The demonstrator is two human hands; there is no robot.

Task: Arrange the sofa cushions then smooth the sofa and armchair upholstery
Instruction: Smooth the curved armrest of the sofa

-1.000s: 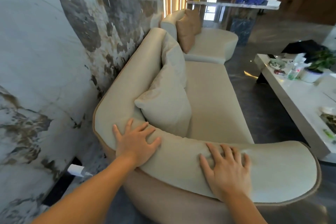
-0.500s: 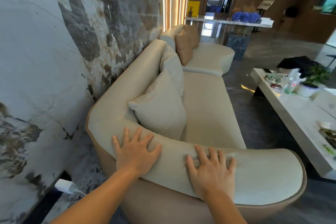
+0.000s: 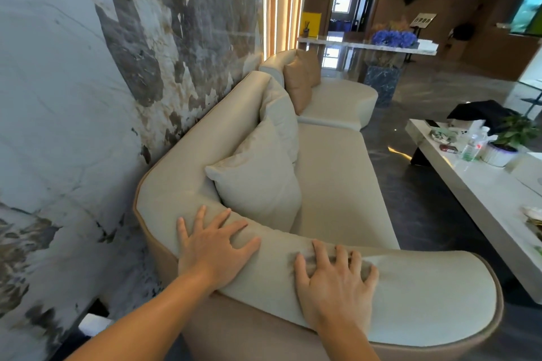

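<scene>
A long cream sofa runs away from me along the marble wall. Its near armrest curves across the foreground. My left hand lies flat on the armrest near the back corner, fingers spread. My right hand presses flat on the armrest's middle, fingers spread, the fabric rippling under them. A cream cushion leans against the backrest just beyond my hands, a second cream cushion stands behind it, and a tan cushion is at the far end.
The marble wall stands close on the left. A white coffee table with a bottle, a potted plant and small items stands on the right, with a dark floor aisle between it and the sofa. A counter with blue flowers is at the back.
My right hand has slid left along the armrest towards my left hand. The left hand stays almost in place. My view has lifted, showing more of the room.
</scene>
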